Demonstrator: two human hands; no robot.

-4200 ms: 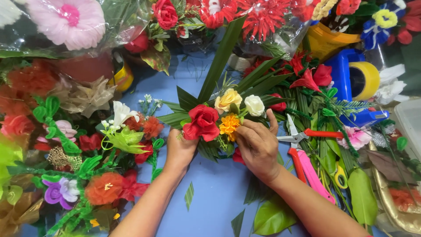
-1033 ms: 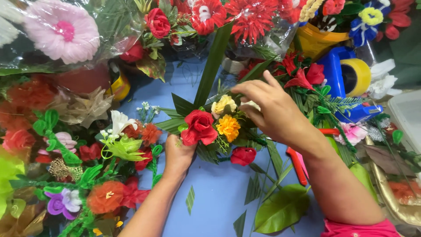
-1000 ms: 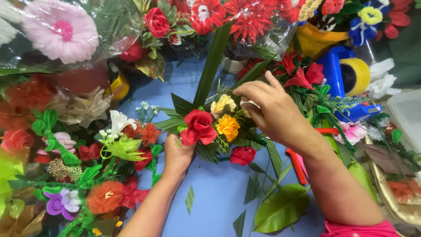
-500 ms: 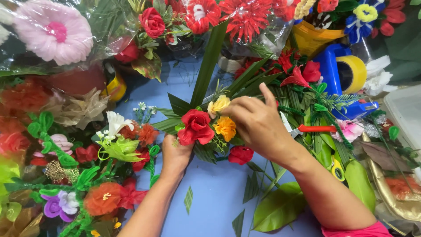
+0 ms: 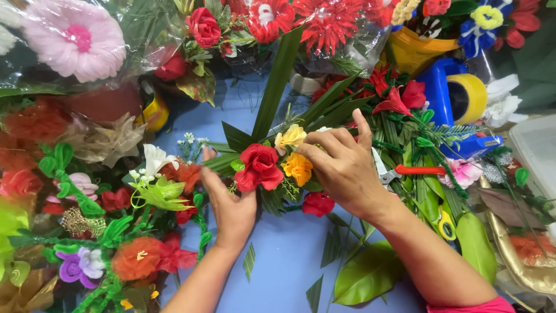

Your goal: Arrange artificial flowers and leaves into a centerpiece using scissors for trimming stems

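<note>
Left hand fingers clasping ruffled fabric red rose, right hand fingers pinching bouquet's stiff leaves

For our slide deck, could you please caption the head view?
Left hand steadies an artificial bouquet by its red rose while right hand adjusts blooms on a blue table.

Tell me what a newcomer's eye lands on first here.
At centre, a left hand and a right hand work on a posy of a red fabric rose and an orange artificial bloom over a blue tabletop. A big pink plastic-wrapped daisy sits top left.
</note>
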